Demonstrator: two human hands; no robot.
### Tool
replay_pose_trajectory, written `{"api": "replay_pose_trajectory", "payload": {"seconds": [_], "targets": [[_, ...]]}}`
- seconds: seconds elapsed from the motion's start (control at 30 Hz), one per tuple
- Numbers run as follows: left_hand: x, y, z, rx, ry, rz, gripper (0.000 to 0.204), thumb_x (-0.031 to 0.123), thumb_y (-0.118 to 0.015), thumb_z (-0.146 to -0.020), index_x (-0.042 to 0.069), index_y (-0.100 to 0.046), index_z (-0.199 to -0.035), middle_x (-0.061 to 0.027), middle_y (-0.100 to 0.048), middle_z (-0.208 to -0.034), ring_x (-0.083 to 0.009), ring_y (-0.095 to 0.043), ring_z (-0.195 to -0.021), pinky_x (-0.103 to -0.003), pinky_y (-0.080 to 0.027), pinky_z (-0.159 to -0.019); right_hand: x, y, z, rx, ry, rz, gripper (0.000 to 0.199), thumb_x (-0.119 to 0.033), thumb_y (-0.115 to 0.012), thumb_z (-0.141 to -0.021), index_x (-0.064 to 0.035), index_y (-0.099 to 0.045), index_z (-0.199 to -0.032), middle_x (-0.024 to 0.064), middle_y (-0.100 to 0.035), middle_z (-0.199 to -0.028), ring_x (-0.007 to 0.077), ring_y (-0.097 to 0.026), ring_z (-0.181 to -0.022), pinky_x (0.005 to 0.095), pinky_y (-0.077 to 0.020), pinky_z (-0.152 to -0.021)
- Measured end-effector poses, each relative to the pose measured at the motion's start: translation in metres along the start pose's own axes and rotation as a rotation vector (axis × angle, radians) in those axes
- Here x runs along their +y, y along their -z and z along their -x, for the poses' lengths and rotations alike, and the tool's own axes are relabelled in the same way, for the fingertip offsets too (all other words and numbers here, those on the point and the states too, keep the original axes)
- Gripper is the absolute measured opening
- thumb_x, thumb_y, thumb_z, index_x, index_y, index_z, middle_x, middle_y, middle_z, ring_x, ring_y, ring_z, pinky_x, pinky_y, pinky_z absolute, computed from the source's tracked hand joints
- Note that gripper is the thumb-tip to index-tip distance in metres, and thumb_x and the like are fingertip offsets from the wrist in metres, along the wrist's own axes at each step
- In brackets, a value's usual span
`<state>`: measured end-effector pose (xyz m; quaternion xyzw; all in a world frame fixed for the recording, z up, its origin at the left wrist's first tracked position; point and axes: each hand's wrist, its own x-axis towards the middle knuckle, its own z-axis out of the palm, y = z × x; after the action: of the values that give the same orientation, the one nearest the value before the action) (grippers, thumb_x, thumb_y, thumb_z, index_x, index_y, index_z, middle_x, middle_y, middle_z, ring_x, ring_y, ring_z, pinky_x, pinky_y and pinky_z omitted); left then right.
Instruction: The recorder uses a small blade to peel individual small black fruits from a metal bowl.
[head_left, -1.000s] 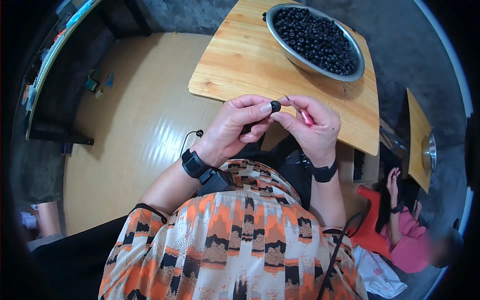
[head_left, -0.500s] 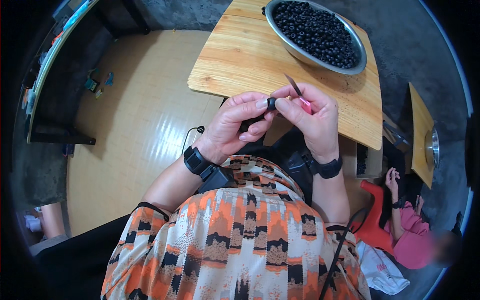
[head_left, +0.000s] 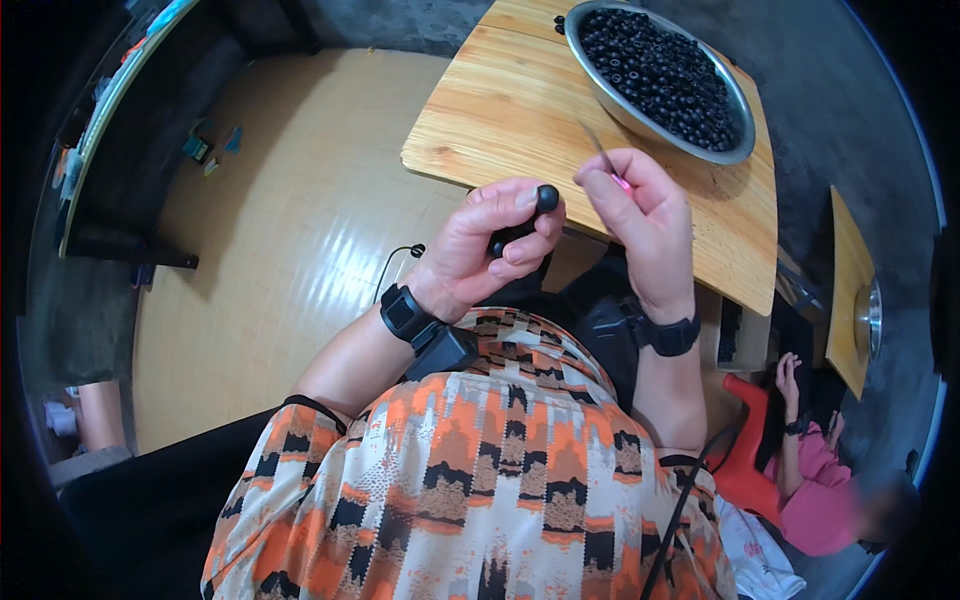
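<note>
My left hand [head_left: 490, 235] is closed around several small black rounded pieces, with one round black piece [head_left: 547, 198] pinched up between thumb and index finger. Others lie partly hidden in the curled fingers. In my right hand [head_left: 645, 225] is a slim knife with a pink handle [head_left: 621, 183], its thin blade slanting up and to the left. The two hands are apart, both held just in front of the table edge. Beyond my right hand, a metal bowl [head_left: 737, 157] full of small black ring-like pieces [head_left: 660, 85] stands on the table.
The light wooden table [head_left: 500, 110] extends in front of me. At the right sits another person in a pink top [head_left: 820, 505] on a red chair [head_left: 745, 475], near a second table [head_left: 845, 310]. A cable [head_left: 385, 265] lies on the floor. A bench [head_left: 130, 245] stands at left.
My right hand has moved away from my left, carrying the knife up and right. The black pieces stay in my left hand. The view has shifted slightly.
</note>
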<state>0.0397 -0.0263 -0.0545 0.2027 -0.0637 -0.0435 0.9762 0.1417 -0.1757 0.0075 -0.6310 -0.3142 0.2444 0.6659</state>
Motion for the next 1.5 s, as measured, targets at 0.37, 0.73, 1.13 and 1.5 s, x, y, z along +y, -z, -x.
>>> {"api": "replay_pose_trajectory", "payload": {"seconds": [0.37, 0.73, 1.13, 1.5], "targets": [[0.003, 0.007, 0.001, -0.037, -0.097, 0.029, 0.017, 0.014, -0.056, -0.095, -0.001, -0.057, -0.101, -0.0088, -0.058, -0.084, -0.0074, -0.045, -0.055, -0.017, -0.033, -0.040, -0.013, -0.006, 0.013, -0.127, 0.499, 0.648, 0.019, -0.016, -0.067, -0.085, -0.0002, -0.061, -0.076, 0.0106, -0.055, -0.065, 0.0258, -0.053, -0.058, 0.0333, -0.0405, -0.054], [0.003, 0.007, 0.006, 0.003, -0.101, -0.030, 0.020, 0.016, -0.059, -0.092, 0.000, -0.057, -0.104, -0.0095, -0.059, -0.081, -0.0083, -0.046, -0.054, -0.019, -0.035, -0.042, -0.014, -0.010, 0.010, -0.116, 0.542, 0.697, 0.021, -0.015, -0.069, -0.082, -0.0001, -0.059, -0.071, 0.0110, -0.054, -0.062, 0.0270, -0.052, -0.055, 0.0347, -0.0398, -0.051], [0.007, -0.002, 0.007, -0.131, -0.112, -0.265, 0.013, 0.012, -0.060, -0.089, -0.001, -0.060, -0.092, -0.0087, -0.052, -0.075, -0.0069, -0.041, -0.050, -0.019, -0.032, -0.041, 0.011, 0.021, -0.002, -0.085, 0.288, 0.623, 0.022, -0.017, -0.064, -0.087, 0.0015, -0.062, -0.075, 0.0104, -0.057, -0.064, 0.0206, -0.055, -0.057, 0.0309, -0.0404, -0.053], [0.008, 0.001, 0.006, -0.031, -0.083, -0.209, 0.016, 0.013, -0.063, -0.089, 0.000, -0.060, -0.098, -0.0057, -0.053, -0.077, -0.0061, -0.041, -0.051, -0.018, -0.031, -0.042, -0.005, -0.001, 0.013, -0.092, 0.280, 0.242, 0.023, -0.012, -0.078, -0.079, -0.0023, -0.068, -0.097, -0.0092, -0.038, -0.064, 0.0001, -0.031, -0.055, 0.0181, -0.0231, -0.050]]}}
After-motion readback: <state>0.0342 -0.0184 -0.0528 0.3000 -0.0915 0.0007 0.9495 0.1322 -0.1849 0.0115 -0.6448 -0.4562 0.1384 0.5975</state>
